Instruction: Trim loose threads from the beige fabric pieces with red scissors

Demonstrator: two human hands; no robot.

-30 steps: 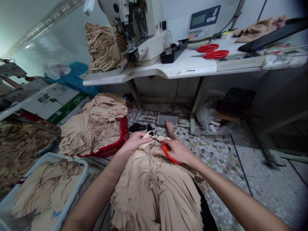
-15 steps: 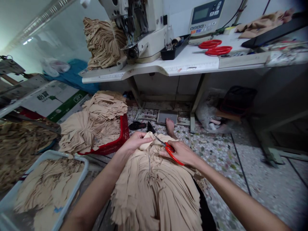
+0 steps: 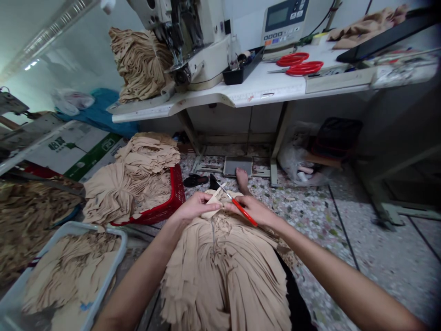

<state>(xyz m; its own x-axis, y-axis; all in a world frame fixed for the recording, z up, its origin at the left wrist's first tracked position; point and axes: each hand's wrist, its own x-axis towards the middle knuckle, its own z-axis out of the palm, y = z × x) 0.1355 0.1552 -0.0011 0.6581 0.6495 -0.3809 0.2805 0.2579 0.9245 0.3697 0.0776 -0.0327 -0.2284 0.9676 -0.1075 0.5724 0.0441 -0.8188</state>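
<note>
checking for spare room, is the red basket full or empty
Full: tan cloth pieces fill the red basket and heap above its rim.

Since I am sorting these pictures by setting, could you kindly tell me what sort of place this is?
Probably a garment workshop: a sewing machine stands on the table, beige cloth is heaped before the person and in a red basket, and the right hand holds scissors.
</note>
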